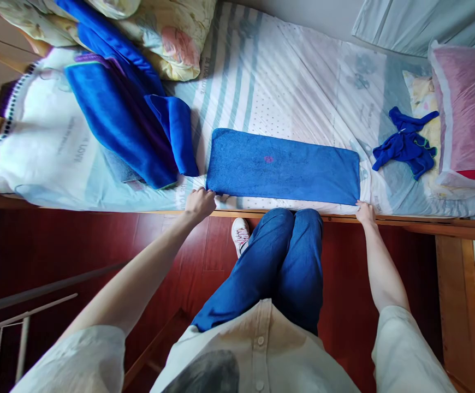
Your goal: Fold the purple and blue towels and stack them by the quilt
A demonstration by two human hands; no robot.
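Note:
A blue towel (282,166) with a small reddish mark lies flat in a long strip along the near side of the bed. My left hand (201,202) is closed on its near left corner. At the near right corner, the fingers of my right hand (366,213) pinch the towel's edge. Left of it, larger blue and purple cloths (126,120) lie loosely folded in a heap. Off to the right, a small crumpled blue cloth (405,143) with green edging rests on the bed.
The bed sheet (298,71) is white and pale blue, with some creases. A pink pillow (467,109) stands at the right end, and flowered bedding (172,38) is piled at the back left. A wooden bed rail (417,222) runs along the near edge. White metal railing (24,327) shows at lower left.

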